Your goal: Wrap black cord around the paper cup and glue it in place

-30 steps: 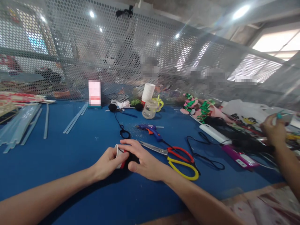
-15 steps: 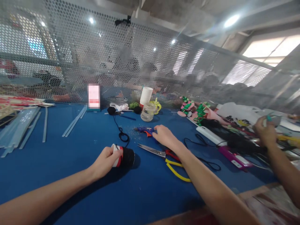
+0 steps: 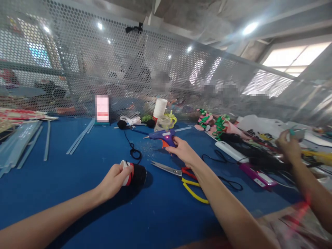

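Note:
My left hand [image 3: 118, 178] grips a paper cup [image 3: 127, 174] lying on its side, its far part wrapped in black yarn [image 3: 139, 175]. A strand of that yarn runs back to a small black ball [image 3: 122, 124]. In my right hand [image 3: 183, 151] is a blue hot glue gun [image 3: 166, 136] with an orange trigger and a glowing red light. Its nozzle points left and a clear glue stick [image 3: 183, 129] sticks out behind. Below it lie scissors [image 3: 178, 172] with red and yellow handles, partly under my right forearm.
Glue sticks [image 3: 22, 145] lie at the left. Behind the glue gun stand a clear mug [image 3: 163, 123] and white paper cups [image 3: 160, 107]. A purple power strip [image 3: 256, 175] and cables lie at the right, near another person's hand [image 3: 289, 147]. A perforated metal screen [image 3: 103, 69] closes the back.
My right hand has closed round the glue gun and lifted it off the table, its light now showing. My left hand still holds the yarn-wrapped cup in nearly the same place.

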The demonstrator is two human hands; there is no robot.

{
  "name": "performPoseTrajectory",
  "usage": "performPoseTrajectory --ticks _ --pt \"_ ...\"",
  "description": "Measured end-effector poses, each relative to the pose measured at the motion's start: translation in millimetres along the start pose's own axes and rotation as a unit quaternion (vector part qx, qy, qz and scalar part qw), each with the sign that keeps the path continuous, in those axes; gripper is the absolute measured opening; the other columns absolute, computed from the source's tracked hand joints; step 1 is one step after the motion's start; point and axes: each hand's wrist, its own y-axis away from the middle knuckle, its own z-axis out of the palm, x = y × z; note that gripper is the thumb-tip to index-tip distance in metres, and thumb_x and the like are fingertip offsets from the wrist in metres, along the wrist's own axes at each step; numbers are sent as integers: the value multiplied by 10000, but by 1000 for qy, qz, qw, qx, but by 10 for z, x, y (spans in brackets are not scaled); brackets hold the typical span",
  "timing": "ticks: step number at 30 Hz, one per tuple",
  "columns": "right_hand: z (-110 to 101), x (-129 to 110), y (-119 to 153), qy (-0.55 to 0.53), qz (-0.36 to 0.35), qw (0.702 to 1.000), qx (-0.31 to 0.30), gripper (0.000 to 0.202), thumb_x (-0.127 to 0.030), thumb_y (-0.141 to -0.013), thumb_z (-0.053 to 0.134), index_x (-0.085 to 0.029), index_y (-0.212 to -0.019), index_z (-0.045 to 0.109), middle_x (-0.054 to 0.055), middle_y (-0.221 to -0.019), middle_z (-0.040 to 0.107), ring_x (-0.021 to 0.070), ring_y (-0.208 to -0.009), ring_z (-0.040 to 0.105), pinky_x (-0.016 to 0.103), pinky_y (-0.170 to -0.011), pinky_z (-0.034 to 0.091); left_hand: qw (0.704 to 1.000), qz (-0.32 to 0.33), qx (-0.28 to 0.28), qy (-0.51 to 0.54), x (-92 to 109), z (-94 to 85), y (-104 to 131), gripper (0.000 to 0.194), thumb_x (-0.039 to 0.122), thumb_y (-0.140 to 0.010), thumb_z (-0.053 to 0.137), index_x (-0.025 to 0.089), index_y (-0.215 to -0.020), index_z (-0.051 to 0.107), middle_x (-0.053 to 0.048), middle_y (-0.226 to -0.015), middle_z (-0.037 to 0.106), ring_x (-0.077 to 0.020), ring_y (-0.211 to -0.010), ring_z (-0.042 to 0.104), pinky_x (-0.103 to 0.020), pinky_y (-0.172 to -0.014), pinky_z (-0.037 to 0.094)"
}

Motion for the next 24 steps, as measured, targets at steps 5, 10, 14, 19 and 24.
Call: performPoseTrajectory --ticks 5,10,14,19,24 --pt "47 -145 278 -127 -52 986 -99 197 -278 -724 487 -104 -802 535 2 -593 540 81 -483 502 208 -477 432 999 12 12 -45 -5 -13 -11 393 482 -722 319 158 -502 361 44 -476 289 -81 -459 249 -211 -433 217" --pt "108 -163 476 -172 -67 971 -155 176 -269 -737 479 -120 -765 569 -32 -488 494 57 -399 445 179 -407 391 999 10 20 -36 10 -2 -34 394 474 -733 292 164 -494 344 47 -475 274 -80 -453 242 -213 -432 214" --pt "105 -194 590 -126 -41 980 -149 188 -308 -726 488 -133 -700 553 -42 -441 457 71 -378 439 180 -363 387 999 18 23 -20 10 -3 -43 393 457 -736 296 164 -476 338 49 -457 265 -76 -444 237 -211 -421 201" --pt "110 -245 670 -33 -79 989 -123 175 -282 -719 489 -160 -594 504 -46 -409 454 78 -348 435 190 -356 371 999 17 26 -9 -4 -1 -50 398 434 -746 301 151 -476 378 47 -450 282 -75 -441 253 -211 -424 213" --pt "107 -270 697 22 -131 986 -97 170 -233 -723 466 -183 -561 473 -58 -394 444 81 -364 419 196 -378 355 1000 10 26 1 -12 9 -65 404 440 -750 307 153 -473 373 50 -445 269 -72 -433 240 -210 -415 205"
